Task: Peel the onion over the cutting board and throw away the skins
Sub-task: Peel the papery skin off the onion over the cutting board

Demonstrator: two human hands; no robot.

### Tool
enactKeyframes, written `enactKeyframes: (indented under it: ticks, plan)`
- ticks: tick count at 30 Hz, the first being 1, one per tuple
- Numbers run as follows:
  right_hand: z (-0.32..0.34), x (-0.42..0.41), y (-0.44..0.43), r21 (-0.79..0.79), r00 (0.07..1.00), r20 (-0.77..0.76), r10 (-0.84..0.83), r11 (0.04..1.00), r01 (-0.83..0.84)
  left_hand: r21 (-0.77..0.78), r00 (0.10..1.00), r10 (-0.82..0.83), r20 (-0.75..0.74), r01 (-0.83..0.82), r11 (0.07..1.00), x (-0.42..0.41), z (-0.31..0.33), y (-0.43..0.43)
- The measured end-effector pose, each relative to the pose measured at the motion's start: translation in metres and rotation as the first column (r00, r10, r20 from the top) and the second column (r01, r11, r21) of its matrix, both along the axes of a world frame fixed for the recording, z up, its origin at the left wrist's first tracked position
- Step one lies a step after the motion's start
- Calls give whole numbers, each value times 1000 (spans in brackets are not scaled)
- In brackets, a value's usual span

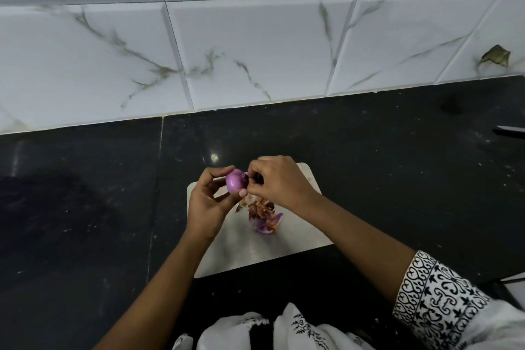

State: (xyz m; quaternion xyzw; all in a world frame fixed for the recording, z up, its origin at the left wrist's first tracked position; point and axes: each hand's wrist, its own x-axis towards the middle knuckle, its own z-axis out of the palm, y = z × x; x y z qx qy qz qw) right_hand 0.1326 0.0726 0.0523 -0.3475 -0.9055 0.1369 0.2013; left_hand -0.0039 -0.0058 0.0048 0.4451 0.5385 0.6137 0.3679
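Note:
A small purple onion, mostly bare of skin, is held above the white cutting board. My left hand grips it from the left with thumb and fingers curled round it. My right hand is at the onion's right end, fingertips pinching a bit of skin there. A heap of brown and purple skins lies on the board below my hands.
The board lies on a black stone counter backed by white marbled wall tiles. A knife tip shows at the right edge. A dry leaf-like scrap sits by the wall at far right.

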Motion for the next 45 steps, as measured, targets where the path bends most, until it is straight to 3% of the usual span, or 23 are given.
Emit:
enactKeyframes:
  ticks: [3, 7, 9, 11, 13, 14, 16, 19, 22, 24, 27, 31, 34, 37, 39, 42, 45]
  plan:
    - [5, -2, -2, -80, 998, 47, -46, 995, 50, 88, 985, 15, -173, 1, 996, -3, -1, 0]
    - [12, -2, -2, -436, 991, 42, -131, 890, 136, 132, 960, -8, -279, 47, 990, -6, 1, -3]
    - [12, -1, 0, -636, 978, 25, -209, 751, 177, 153, 932, -36, -360, 97, 983, -7, 2, -4]
    - [14, 0, 4, -817, 958, 9, -287, 550, 172, 165, 912, -69, -404, 147, 975, -9, 3, -3]
    - [16, 2, 8, -909, 948, -3, -319, 395, 130, 128, 944, -116, -310, 162, 979, -12, 5, -2]
    - [17, 4, 8, -922, 949, -18, -314, 371, 105, 86, 968, -133, -213, 154, 984, -13, 6, -1]
    - [21, 7, 7, -888, 963, -51, -266, 454, 78, 3, 991, -125, -41, 125, 992, -14, 9, 0]
    - [25, 11, 3, -724, 984, -88, -153, 688, 42, -93, 982, -88, 166, 104, 990, -13, 10, 4]
    - [21, 17, 2, -223, 991, -134, -26, 975, -5, -163, 951, -38, 306, 92, 982, -11, 9, 7]
    - [13, 19, 5, 93, 989, -93, 119, 989, -111, -204, 948, -28, 318, 97, 974, -11, 9, 8]
    - [3, 18, 8, 268, 968, 68, 242, 930, -251, -241, 956, -43, 291, 117, 964, -11, 11, 9]
    - [5, 15, 17, 332, 895, 363, 258, 862, -383, -297, 958, -58, 282, 145, 944, -12, 17, 11]
    - [8, 16, 20, 404, 866, 414, 280, 796, -450, -338, 962, -96, 254, 181, 923, -15, 19, 13]
    - [1, 14, 20, 427, 872, 364, 327, 774, -468, -365, 956, -137, 258, 228, 903, -13, 19, 12]
    - [-1, 13, 19, 376, 902, 276, 332, 827, -419, -359, 949, -149, 280, 247, 900, -10, 18, 9]
    - [-2, 9, 15, 210, 955, 61, 290, 932, -297, -318, 944, -166, 284, 256, 913, -11, 16, 5]
    - [2, 8, 12, -8, 971, -108, 213, 977, -215, -270, 942, -186, 279, 263, 926, -19, 15, 4]
